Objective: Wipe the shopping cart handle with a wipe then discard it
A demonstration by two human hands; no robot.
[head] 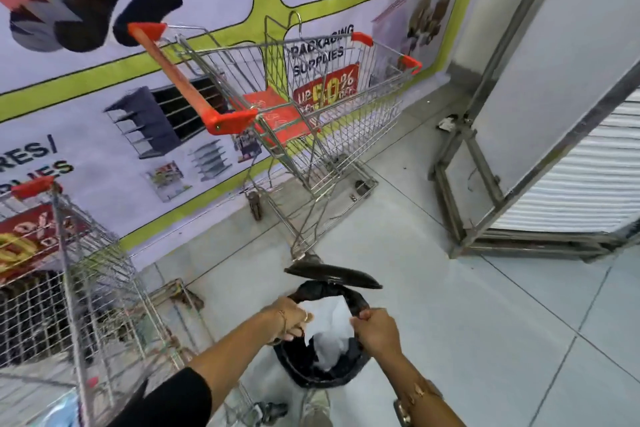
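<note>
A wire shopping cart (332, 135) stands ahead by the wall, its orange handle (173, 80) running from upper left to lower right. Below me is a small black bin lined with a black bag (311, 367), its lid (332, 276) tipped open. A white wipe (329, 329) lies inside the bag's mouth. My left hand (289, 317) grips the bag's rim on the left. On the right side my right hand (375, 331) grips the rim and touches the wipe's edge.
A second wire cart (69, 274) stands close at my left. A printed banner wall (104, 135) runs behind both carts. A metal-framed panel (519, 156) leans at the right. Pale tiled floor (467, 322) spreads to the right of the bin.
</note>
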